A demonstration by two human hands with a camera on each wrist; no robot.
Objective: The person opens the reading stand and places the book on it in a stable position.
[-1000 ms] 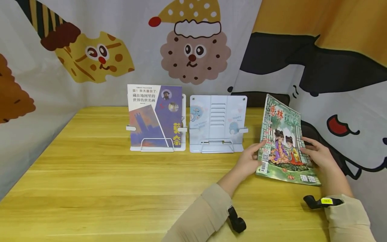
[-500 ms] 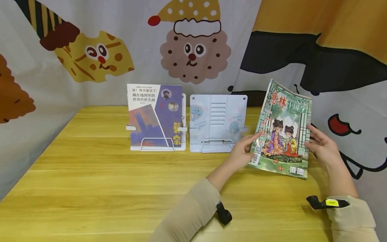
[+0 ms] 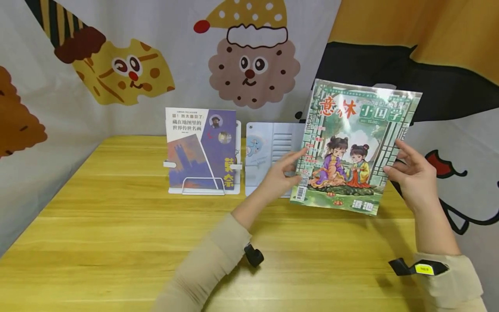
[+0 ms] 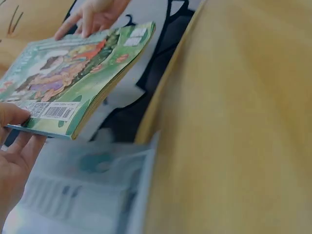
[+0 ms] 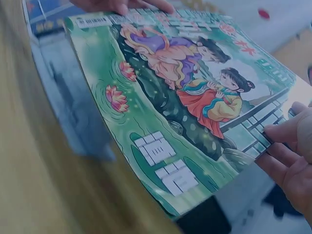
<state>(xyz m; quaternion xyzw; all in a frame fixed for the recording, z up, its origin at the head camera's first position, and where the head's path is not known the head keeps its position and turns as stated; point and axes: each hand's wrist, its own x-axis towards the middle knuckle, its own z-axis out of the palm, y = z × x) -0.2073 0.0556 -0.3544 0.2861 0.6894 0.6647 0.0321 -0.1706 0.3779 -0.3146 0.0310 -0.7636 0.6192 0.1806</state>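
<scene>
A green magazine (image 3: 343,147) with two cartoon children on its cover is held up above the table, tilted back, its cover facing me. My left hand (image 3: 282,173) pinches its left edge, the thumb on the cover near the barcode and fingers behind, as the left wrist view shows. On the opposite edge my right hand (image 3: 415,175) grips it between thumb and fingers; in the right wrist view that thumb (image 5: 280,134) lies on the cover. Behind the magazine stands a pale blue book stand (image 3: 263,147), its right part hidden by the magazine.
Left of the pale blue stand, a purple and white book (image 3: 200,149) rests upright on a similar white stand (image 3: 238,184) with clips and a wire support. The wooden table (image 3: 156,251) ends at a cartoon-printed curtain (image 3: 187,56) behind.
Both hands have lifted the magazine off to the left and upward, turning its cover more toward me. It now overlaps the pale blue stand, which was fully visible a second ago.
</scene>
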